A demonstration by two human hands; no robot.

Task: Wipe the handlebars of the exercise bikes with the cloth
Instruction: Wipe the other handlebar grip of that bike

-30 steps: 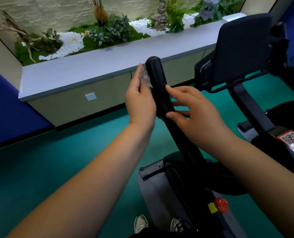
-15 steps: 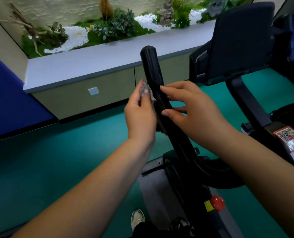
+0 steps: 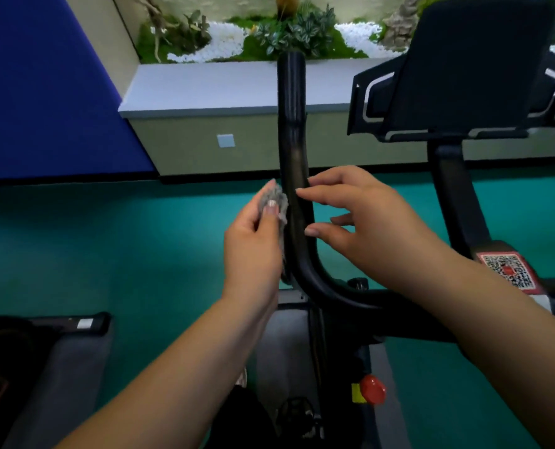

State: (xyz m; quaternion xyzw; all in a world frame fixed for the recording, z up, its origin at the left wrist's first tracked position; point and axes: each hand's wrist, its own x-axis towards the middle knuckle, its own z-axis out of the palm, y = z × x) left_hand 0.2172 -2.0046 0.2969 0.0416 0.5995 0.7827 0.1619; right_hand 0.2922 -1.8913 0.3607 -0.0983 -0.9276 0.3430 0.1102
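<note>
A black handlebar (image 3: 291,124) of the exercise bike rises upright in the middle of the view and curves right at its base. My left hand (image 3: 253,251) pinches a small grey cloth (image 3: 277,202) and holds it against the bar's left side, low on the upright part. My right hand (image 3: 363,225) is on the bar's right side at the same height. Its fingertips and thumb touch the bar with fingers nearly straight.
The bike's black console (image 3: 470,69) stands at the upper right on a post with a QR sticker (image 3: 509,270). A red knob (image 3: 371,389) sits low on the frame. A grey ledge (image 3: 224,85) with plants lies ahead; another bike's base (image 3: 59,348) is at lower left.
Both hands have slid down the handlebar from near its top to its lower upright part, the cloth staying against the bar. The view has shifted to the left.
</note>
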